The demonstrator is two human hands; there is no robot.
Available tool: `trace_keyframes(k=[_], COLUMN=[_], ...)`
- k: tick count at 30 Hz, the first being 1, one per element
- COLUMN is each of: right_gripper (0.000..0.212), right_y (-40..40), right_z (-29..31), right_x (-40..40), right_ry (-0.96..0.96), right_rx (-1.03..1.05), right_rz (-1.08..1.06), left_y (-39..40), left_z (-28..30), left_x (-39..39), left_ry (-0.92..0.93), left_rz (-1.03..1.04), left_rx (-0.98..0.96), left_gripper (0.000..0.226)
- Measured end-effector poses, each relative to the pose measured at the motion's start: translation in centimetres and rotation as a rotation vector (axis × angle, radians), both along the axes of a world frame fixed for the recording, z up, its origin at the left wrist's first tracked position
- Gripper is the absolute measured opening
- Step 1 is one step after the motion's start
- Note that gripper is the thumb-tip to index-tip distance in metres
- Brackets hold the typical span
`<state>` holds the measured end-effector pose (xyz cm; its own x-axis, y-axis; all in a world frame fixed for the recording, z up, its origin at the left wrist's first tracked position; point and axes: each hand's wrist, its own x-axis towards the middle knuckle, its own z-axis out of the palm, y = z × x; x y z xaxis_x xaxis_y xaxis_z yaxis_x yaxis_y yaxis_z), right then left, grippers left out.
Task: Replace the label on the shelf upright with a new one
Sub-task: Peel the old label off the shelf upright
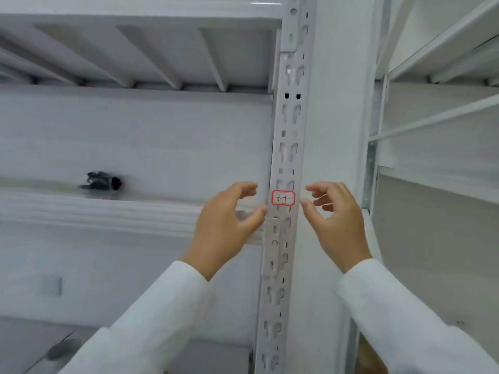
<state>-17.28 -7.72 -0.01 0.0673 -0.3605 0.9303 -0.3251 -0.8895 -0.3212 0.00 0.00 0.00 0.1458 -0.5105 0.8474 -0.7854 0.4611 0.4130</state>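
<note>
Because it must be read from the aisle, the label (283,198) sits flat on the front face of the upright (287,147), just right of the middle of the view; it is a small white sticker with a red border and handwriting that looks like "3-1". It covers a part of the slotted face, with slots above and below it.

At 9 o'clock from the label is the left hand (229,225), and at 3 o'clock the right hand (336,222). Both have the fingers loosely curled and apart, thumb and forefinger separated, and they hold nothing. They are near the label but do not touch it. I judge that they are placed so in order to come at its two edges, but I cannot say whether this label is the old one or the new one.

No spare label is visible in either hand.

Farther out, at 9 o'clock, a dark crumpled thing (104,180) lies on the shelf (108,211), well apart from the hands. At 12 o'clock is the ribbed underside of the upper shelf (135,49). At 3 o'clock stands a second rack (432,125). Nothing stands between the hands and the label.
</note>
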Motion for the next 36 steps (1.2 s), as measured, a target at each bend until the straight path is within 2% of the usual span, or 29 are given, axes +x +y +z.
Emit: trace_keyframes(k=[2, 5, 9, 13, 18, 22, 36], right_gripper=[0.018, 0.020, 0.021, 0.017, 0.024, 0.019, 0.013], right_y=[-0.9, -2.1, -2.8, -2.4, -1.5, -1.1, -1.3], right_z=[0.5, 0.7, 1.3, 1.3, 0.9, 1.0, 1.7], right_x=[0.3, 0.7, 0.6, 0.2, -0.1, -0.1, 0.2], right_ry=[0.000, -0.019, -0.013, 0.044, 0.099, 0.135, 0.218], right_rx=[-0.015, -0.075, -0.135, -0.246, -0.262, -0.247, -0.421], right_rz=[-0.010, 0.031, 0.066, -0.001, -0.074, -0.108, -0.297], left_y=[-1.6, -4.2, -5.8, -5.9, -6.0, -6.0, -5.8], left_z=[1.1, 2.9, 4.1, 4.2, 3.8, 3.7, 3.6], left_x=[0.1, 0.6, 0.2, 0.2, 0.6, 0.7, 0.9], left_ry=[0.075, 0.038, 0.113, 0.152, 0.101, 0.079, 0.065], left_rz=[-0.067, -0.180, -0.474, -0.588, -0.595, -0.601, -0.617], left_rx=[0.048, 0.180, 0.319, 0.386, 0.383, 0.383, 0.386], left_gripper=[0.047, 0.058, 0.053, 0.050, 0.049, 0.054, 0.067])
